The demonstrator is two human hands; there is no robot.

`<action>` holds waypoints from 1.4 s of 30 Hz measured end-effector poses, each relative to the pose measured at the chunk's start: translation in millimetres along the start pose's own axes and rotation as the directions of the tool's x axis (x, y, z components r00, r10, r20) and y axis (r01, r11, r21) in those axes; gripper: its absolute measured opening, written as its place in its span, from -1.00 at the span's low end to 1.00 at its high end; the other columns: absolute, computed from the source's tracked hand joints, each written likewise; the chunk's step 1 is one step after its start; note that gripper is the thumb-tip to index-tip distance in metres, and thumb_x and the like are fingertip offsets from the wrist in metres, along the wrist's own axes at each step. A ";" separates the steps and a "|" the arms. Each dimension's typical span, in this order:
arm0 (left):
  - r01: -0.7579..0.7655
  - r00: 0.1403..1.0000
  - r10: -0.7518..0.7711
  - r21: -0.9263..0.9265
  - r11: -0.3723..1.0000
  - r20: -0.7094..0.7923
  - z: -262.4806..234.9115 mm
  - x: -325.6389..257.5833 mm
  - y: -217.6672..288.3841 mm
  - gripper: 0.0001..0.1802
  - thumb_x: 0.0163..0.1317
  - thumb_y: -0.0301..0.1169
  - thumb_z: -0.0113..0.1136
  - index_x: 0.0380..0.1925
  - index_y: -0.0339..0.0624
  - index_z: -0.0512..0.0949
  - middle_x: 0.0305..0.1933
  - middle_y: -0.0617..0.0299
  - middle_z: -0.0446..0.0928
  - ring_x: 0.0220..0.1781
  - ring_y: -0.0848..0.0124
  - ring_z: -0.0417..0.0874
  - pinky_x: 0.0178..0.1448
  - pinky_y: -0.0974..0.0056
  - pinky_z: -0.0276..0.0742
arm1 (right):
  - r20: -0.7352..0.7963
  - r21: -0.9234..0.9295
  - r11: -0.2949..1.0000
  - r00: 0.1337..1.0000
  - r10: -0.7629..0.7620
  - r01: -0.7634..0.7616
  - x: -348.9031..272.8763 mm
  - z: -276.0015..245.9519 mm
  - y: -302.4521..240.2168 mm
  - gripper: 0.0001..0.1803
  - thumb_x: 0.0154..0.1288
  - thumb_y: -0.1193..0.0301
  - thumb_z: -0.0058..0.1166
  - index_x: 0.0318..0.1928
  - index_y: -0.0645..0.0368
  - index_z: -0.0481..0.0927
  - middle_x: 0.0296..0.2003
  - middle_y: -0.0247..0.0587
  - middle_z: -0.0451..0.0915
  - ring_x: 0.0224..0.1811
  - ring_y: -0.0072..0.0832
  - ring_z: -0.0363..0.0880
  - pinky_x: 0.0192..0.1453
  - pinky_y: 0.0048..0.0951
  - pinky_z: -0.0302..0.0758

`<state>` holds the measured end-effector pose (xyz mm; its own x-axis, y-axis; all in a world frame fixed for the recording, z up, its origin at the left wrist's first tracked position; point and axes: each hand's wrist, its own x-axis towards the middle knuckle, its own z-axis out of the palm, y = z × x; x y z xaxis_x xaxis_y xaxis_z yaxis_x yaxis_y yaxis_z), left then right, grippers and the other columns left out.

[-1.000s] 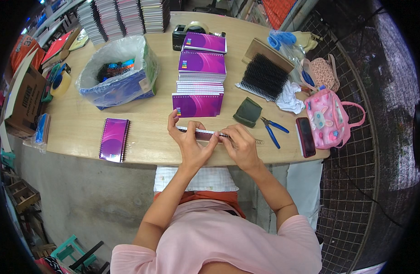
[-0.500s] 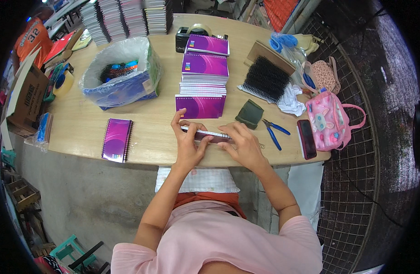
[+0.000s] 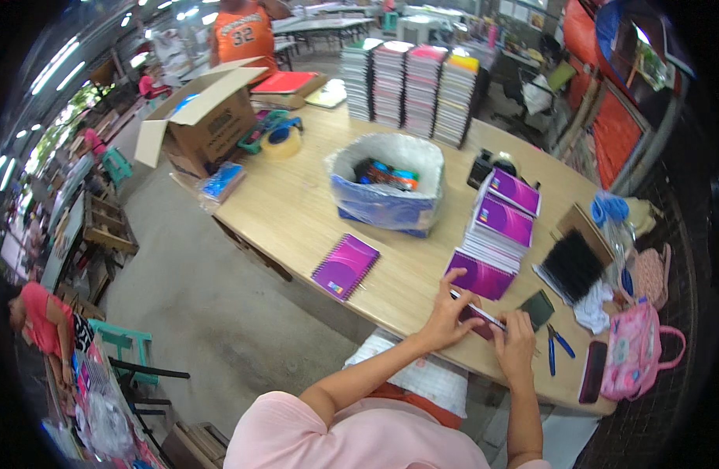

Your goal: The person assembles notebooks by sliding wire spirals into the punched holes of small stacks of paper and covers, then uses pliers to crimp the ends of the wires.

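Near the table's front edge, both hands hold a small spiral notebook [image 3: 478, 319] edge-up. My left hand [image 3: 444, 319] grips its left end between thumb and fingers. At the other end, my right hand [image 3: 516, 342] has its fingertips pinched along the bound edge. Just beyond lies a row of purple notebooks [image 3: 506, 220], overlapping one another. A single purple notebook [image 3: 346, 266] with dark coils lies apart on the left. To the right of my hands are a dark green block-like piece [image 3: 537, 309] and blue-handled pliers [image 3: 561, 347].
A plastic-lined blue box [image 3: 384, 205] stands mid-table, with tall notebook stacks [image 3: 406, 94] behind. Black wire coils [image 3: 572, 266], a phone [image 3: 592, 372] and a pink bag [image 3: 637, 352] lie right. A carton [image 3: 211, 129] sits far left. Other people are farther off.
My view has swung left, so the table and hands appear farther right, and more of the room shows. Both hands keep hold of the notebook; the right has closed up along its edge.
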<state>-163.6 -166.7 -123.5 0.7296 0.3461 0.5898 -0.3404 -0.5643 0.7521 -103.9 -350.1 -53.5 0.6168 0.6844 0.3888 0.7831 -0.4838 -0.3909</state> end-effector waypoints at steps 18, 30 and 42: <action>0.031 0.999 -0.028 -0.112 0.993 0.030 -4.4 -3.3 -3.8 -0.73 0.09 -0.46 0.48 -0.24 -0.09 0.58 0.34 0.01 0.19 0.12 0.19 0.47 0.25 0.11 0.43 | 0.121 0.112 0.988 0.988 0.095 -0.109 13.3 -3.7 27.5 -0.58 0.08 0.40 0.37 0.00 0.19 0.68 -0.04 0.01 0.61 0.10 -0.02 0.54 0.22 -0.11 0.44; 0.061 0.991 -0.026 -0.273 0.960 0.129 -6.7 1.1 -5.4 -0.71 0.07 -0.44 0.49 -0.26 -0.14 0.56 -0.07 0.14 0.30 0.06 0.21 0.42 0.21 0.16 0.40 | 0.231 -0.302 0.947 0.956 0.181 -0.106 10.1 -23.3 96.4 -0.35 -0.08 0.36 0.50 0.14 0.00 0.67 0.30 0.17 0.32 0.41 0.08 0.22 0.44 -0.02 0.29; 0.091 0.975 -0.027 -0.285 0.954 0.221 -11.2 3.8 -5.3 -0.63 0.03 -0.50 0.49 -0.25 -0.16 0.46 -0.16 0.18 0.34 -0.11 0.25 0.46 -0.05 0.21 0.44 | 0.485 0.803 0.452 0.867 -0.116 -0.389 24.7 -29.7 78.0 -0.55 0.32 0.15 0.22 -0.02 0.30 0.75 -0.05 0.03 0.69 0.07 -0.24 0.60 0.14 -0.26 0.49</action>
<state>-165.6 -154.0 -121.9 0.8517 0.1874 0.4895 -0.4269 -0.2937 0.8553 -25.2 -387.2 -49.6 0.4054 0.9139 -0.0220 0.0503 -0.0463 -0.9977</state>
